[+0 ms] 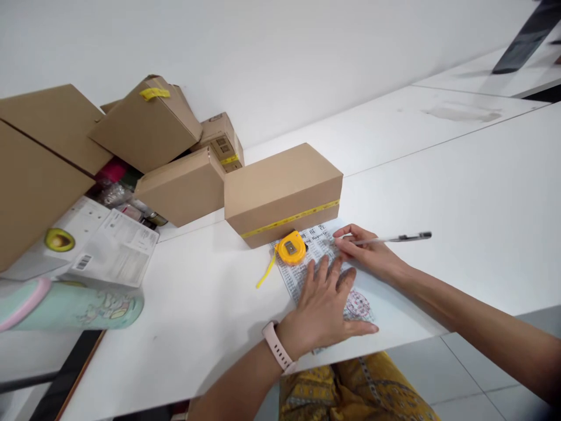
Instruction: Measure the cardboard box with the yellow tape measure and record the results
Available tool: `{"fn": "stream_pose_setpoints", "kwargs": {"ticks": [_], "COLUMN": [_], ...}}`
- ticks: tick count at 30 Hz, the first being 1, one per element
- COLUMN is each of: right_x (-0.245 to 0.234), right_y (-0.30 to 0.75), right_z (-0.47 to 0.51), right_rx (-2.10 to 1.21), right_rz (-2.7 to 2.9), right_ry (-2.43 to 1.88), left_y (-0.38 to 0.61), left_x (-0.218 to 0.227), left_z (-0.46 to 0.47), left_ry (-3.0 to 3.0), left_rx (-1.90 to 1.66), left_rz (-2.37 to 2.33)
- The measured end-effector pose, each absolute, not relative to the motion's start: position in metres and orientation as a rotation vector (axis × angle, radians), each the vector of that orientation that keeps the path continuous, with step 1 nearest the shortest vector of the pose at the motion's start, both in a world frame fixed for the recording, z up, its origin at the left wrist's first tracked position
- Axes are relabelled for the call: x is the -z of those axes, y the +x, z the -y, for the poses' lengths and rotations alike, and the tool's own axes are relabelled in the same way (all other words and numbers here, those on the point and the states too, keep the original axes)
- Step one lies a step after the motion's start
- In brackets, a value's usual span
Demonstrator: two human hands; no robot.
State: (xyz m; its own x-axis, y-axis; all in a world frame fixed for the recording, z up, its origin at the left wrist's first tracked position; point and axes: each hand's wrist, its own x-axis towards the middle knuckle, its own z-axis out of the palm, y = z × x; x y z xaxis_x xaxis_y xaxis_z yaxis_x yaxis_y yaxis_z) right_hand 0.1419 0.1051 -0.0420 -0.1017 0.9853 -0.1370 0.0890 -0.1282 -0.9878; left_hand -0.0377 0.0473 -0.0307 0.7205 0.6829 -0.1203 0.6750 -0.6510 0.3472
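A printed paper sheet [298, 278] with a round reddish stamp lies on the white table in front of me. My left hand [326, 304] is spread flat over it, fingers apart. In my right hand [363, 248] is a pen [394, 238], its clear barrel sloping up to a dark end on the right; its tip is near the upper part of the sheet. A yellow tape measure [291, 248] rests on the sheet's upper left, a short strip of tape sticking out. Just behind stands a closed cardboard box [284, 187] with yellow tape along its side.
More cardboard boxes [149, 128] are piled at the left. A white printed carton [114, 240] and a mint green bottle [87, 304] with a pink band are at the near left. A dark upright post [526, 41] stands at the far right; the table's front edge is close to me.
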Motion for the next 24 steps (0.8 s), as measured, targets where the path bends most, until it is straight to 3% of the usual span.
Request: {"fn": "stream_pose_setpoints", "kwargs": {"ticks": [3, 9, 16, 24], "right_x": [0.046, 0.052, 0.063, 0.068], "right_y": [0.142, 0.154, 0.152, 0.152], "right_z": [-0.114, -0.115, -0.115, -0.115], "right_rx": [-1.397, -0.983, -1.09, -0.985], "right_rz": [1.346, 1.595, 1.504, 1.652], "right_ry": [-1.269, -1.482, -1.333, -1.384], "left_y": [-0.041, -0.044, -0.046, -0.046], "left_x": [0.039, 0.052, 0.047, 0.046], "left_z": [-0.055, -0.054, -0.052, -0.053], "left_ry": [2.6, 2.587, 2.553, 2.56], "left_rx": [-0.095, -0.251, -0.283, -0.258], "left_rz": [-1.043, -1.047, -1.044, -1.044]}}
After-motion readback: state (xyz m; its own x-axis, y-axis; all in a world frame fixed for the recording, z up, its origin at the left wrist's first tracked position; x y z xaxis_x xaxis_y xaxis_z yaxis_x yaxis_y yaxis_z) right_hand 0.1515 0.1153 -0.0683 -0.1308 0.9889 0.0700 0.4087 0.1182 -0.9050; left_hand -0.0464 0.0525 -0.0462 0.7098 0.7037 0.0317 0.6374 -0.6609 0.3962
